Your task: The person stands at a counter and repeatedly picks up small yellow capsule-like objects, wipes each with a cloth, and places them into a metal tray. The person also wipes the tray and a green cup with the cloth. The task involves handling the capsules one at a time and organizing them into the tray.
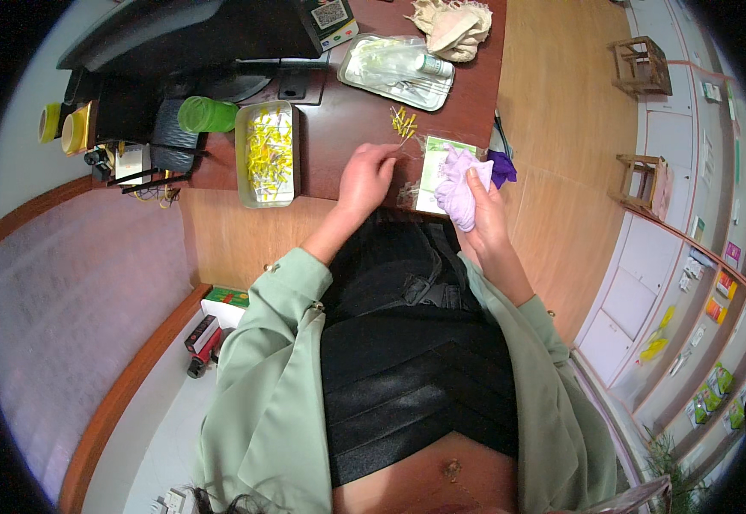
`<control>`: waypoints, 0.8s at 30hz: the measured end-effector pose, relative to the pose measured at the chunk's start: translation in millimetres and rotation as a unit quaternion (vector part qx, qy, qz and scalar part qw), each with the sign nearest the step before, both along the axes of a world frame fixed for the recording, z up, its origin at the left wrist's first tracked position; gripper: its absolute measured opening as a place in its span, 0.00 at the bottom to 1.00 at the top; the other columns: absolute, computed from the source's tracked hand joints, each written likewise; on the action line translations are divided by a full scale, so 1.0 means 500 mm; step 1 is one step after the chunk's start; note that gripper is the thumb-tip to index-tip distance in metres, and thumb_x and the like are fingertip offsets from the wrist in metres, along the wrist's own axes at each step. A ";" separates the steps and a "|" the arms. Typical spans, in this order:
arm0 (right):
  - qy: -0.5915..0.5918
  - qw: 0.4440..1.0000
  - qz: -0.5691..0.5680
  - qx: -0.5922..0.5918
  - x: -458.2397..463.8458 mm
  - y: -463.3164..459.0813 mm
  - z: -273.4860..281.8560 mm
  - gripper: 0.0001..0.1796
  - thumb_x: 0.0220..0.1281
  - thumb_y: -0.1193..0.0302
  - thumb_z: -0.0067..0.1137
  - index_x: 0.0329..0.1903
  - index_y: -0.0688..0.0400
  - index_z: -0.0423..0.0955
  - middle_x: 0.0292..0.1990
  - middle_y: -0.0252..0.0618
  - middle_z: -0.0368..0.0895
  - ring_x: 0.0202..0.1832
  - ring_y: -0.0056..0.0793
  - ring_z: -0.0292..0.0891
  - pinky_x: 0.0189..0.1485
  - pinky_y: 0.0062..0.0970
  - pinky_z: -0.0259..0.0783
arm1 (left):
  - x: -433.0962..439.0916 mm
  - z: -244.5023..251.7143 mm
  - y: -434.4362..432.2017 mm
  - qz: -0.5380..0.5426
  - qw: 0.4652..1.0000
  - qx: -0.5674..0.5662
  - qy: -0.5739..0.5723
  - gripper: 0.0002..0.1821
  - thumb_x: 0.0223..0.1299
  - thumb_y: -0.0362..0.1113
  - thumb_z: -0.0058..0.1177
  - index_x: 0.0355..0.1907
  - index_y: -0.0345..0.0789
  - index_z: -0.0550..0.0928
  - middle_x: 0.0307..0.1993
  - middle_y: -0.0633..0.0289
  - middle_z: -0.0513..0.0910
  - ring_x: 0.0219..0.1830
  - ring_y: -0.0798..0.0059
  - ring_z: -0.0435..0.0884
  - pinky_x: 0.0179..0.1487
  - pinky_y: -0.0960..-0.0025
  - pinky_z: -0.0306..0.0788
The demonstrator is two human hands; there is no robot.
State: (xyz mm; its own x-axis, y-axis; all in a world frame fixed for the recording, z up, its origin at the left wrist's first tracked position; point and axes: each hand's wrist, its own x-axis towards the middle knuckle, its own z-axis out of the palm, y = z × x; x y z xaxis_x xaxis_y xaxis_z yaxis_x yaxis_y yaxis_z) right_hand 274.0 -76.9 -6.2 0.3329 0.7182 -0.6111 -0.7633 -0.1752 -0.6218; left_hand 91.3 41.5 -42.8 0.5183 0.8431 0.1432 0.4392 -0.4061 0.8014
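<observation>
My left hand (368,176) is over the table edge, its fingertips closed on a thin needle-like piece. Just beyond those fingertips lies a small pile of yellow-ended pieces (403,122). My right hand (490,209) grips a bunched lilac cloth (460,186) above a green-and-white printed sheet (429,173). To the left of my left hand, a rectangular metal tin (296,154) holds many loose yellow-ended pieces (267,154) like those in the pile.
A white tray (382,96) holds a clear plastic bag, a small bottle and thin metal tools. Beyond it sits a crumpled cream cloth (460,29). A green cup (207,114) and a black monitor (206,38) stand at the left. Purple fabric (502,166) hangs near the right edge.
</observation>
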 end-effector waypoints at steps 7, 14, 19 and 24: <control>0.010 1.000 -0.007 -0.026 0.015 -0.023 0.004 0.21 0.75 0.68 0.51 0.64 0.66 0.66 0.56 0.45 0.79 0.53 0.35 0.80 0.56 0.35 0.78 | 0.091 -0.004 0.002 -0.077 0.952 -0.040 0.295 0.25 0.64 0.31 0.45 0.64 0.46 0.75 0.40 0.52 0.81 0.40 0.49 0.82 0.41 0.51 0.77; 0.030 1.000 -0.008 -0.006 0.017 -0.039 -0.006 0.24 0.76 0.68 0.48 0.68 0.65 0.63 0.62 0.45 0.75 0.59 0.37 0.77 0.59 0.37 0.76 | 0.052 -0.042 -0.009 -0.065 0.947 -0.053 0.311 0.24 0.65 0.33 0.46 0.65 0.45 0.75 0.40 0.52 0.81 0.40 0.49 0.82 0.42 0.51 0.77; 0.026 1.000 -0.008 -0.012 0.025 -0.040 -0.012 0.24 0.76 0.68 0.48 0.68 0.65 0.62 0.62 0.45 0.75 0.60 0.37 0.76 0.61 0.37 0.75 | 0.002 -0.024 -0.020 -0.032 0.980 -0.030 0.195 0.16 0.61 0.33 0.52 0.52 0.38 0.81 0.38 0.50 0.78 0.40 0.48 0.80 0.42 0.52 0.75; 0.030 0.999 -0.009 -0.009 0.020 -0.036 -0.015 0.24 0.76 0.67 0.48 0.68 0.65 0.63 0.61 0.45 0.76 0.58 0.36 0.77 0.59 0.36 0.76 | 0.035 -0.028 0.023 0.038 0.989 -0.025 0.142 0.09 0.55 0.32 0.63 0.37 0.34 0.80 0.35 0.52 0.78 0.38 0.50 0.79 0.41 0.55 0.74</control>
State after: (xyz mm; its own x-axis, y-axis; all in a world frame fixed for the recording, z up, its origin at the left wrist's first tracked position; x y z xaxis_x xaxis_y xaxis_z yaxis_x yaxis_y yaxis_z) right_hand 283.8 -95.0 -13.5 0.3087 0.7005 -0.6435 -0.8024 -0.1714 -0.5716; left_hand 108.6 53.1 -56.9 0.4663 0.8837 -0.0413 0.6767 -0.3263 0.6600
